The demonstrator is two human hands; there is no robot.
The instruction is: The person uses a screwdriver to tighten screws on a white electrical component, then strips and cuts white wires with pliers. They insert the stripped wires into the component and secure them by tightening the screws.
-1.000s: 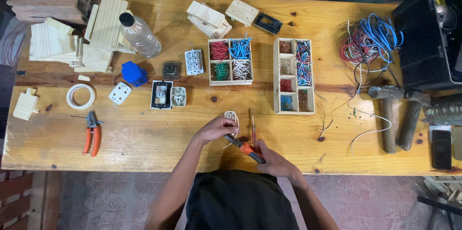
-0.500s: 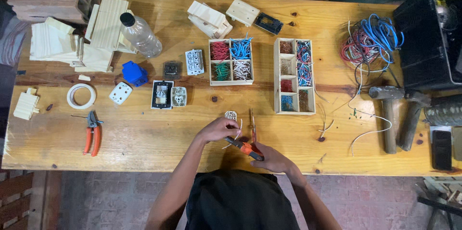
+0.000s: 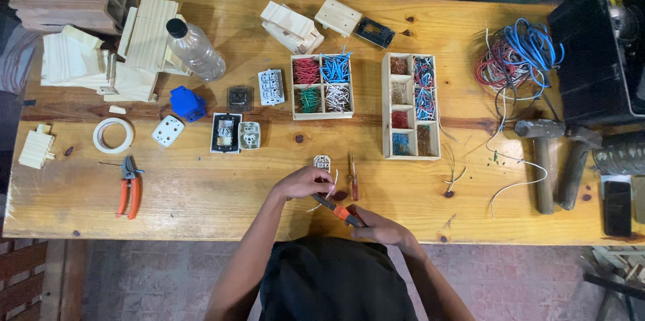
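Wire work is what the hands are busy with, at the near edge of the long wooden table [image 3: 201, 193]. Judging from the posture, the step in hand is trimming or stripping a thin white wire [image 3: 322, 198] with a small orange-handled tool [image 3: 339, 211]. A next move would call for keeping the wire steady while the tool closes, and for some care, because the wire is very thin.

Further back stand two wooden trays: the tall tray [image 3: 385, 106] and the square tray [image 3: 322, 117], both holding sorted coloured wire pieces. A small white socket part [image 3: 322, 162] lies just beyond the hands, and a brown-handled screwdriver [image 3: 353, 176] lies just beside it.

The left hand [image 3: 302, 183] is closed, its fingers pinching the white wire near the tool tip. The right hand [image 3: 376, 227] is wrapped around the orange handles. The wire therefore lies between both hands, touching the tool's dark nose; whether the nose is already biting it, I cannot tell.
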